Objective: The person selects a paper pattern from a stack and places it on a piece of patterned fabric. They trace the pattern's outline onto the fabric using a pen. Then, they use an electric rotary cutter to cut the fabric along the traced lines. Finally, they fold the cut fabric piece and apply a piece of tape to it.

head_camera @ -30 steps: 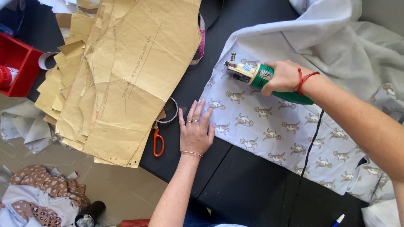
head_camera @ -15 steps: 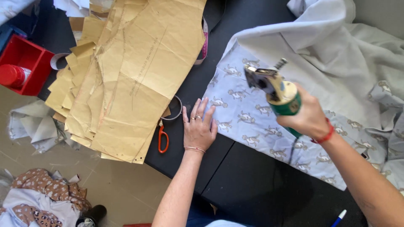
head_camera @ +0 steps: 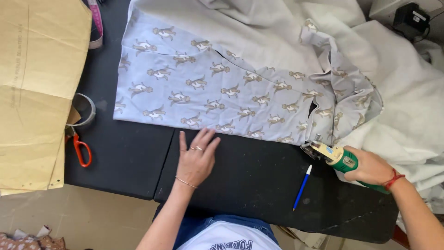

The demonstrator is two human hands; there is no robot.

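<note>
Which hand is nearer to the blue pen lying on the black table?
The right hand, holding the green cutter, is nearer, just right of the blue pen. The left hand rests flat on the black table, farther to the pen's left.

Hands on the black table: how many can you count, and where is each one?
2. The left hand lies flat on the black table below the printed cloth; the right hand grips a green cutter at the cloth's right edge.
</note>
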